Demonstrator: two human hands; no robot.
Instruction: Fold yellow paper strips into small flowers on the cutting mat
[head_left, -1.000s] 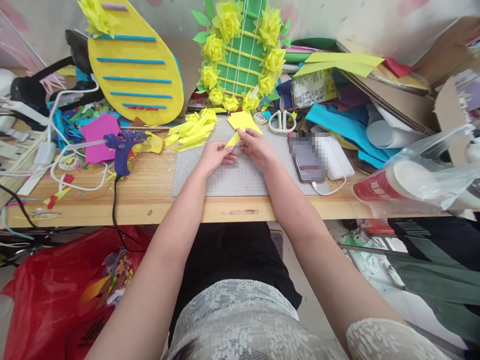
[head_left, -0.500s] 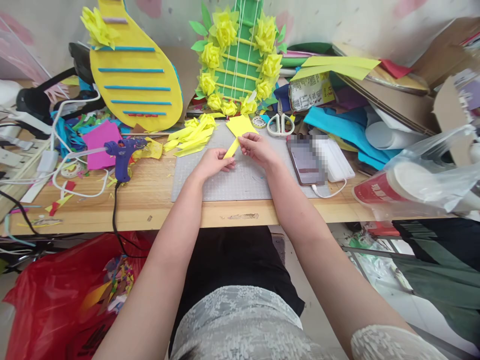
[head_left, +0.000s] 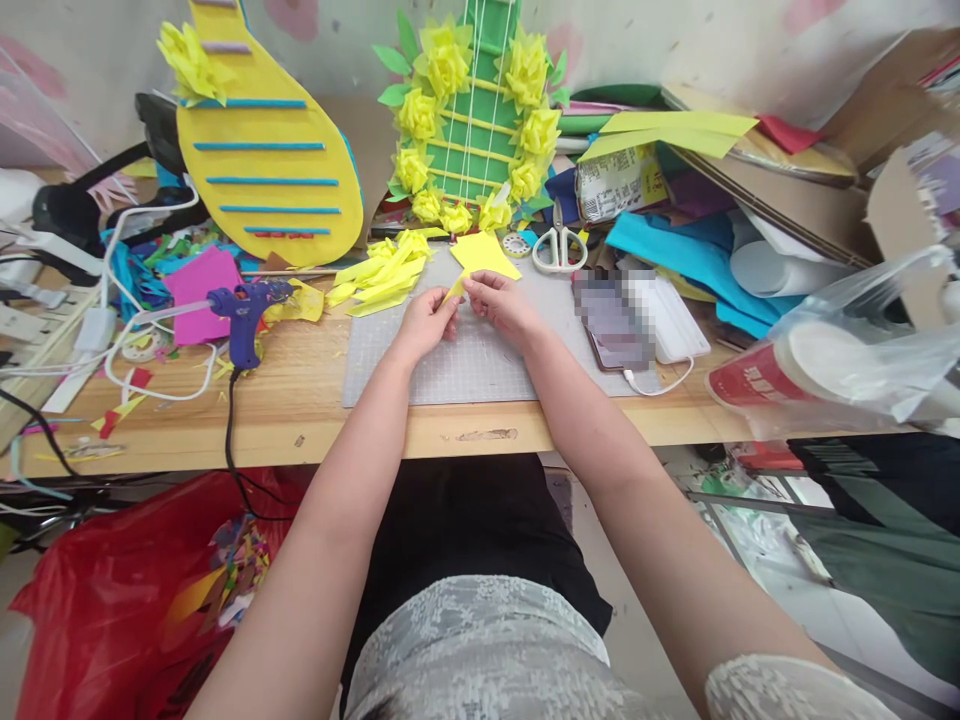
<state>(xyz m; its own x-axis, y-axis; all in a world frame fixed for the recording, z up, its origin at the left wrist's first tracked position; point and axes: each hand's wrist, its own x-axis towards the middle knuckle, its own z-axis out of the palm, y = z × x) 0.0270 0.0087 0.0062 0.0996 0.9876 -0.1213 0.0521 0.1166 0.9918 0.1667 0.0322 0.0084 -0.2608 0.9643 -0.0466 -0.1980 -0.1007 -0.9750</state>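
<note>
Between my two hands is a small strip of yellow paper, mostly covered by the fingers. My left hand pinches its lower left end, and my right hand pinches it from the right. Both are raised over the grey cutting mat. Just beyond my right fingers lies a stack of yellow paper squares. A pile of folded yellow paper strips sits to the left of it, beyond my left hand.
A purple glue gun stands left, its cord over the table edge. White-handled scissors, a phone and a bagged cup are at right. Behind stand a yellow paper instrument and a green one with yellow flowers.
My hands have come closer together and shifted slightly left. Less of the yellow strip shows between them, and my right fingers have moved off the paper squares' lower edge.
</note>
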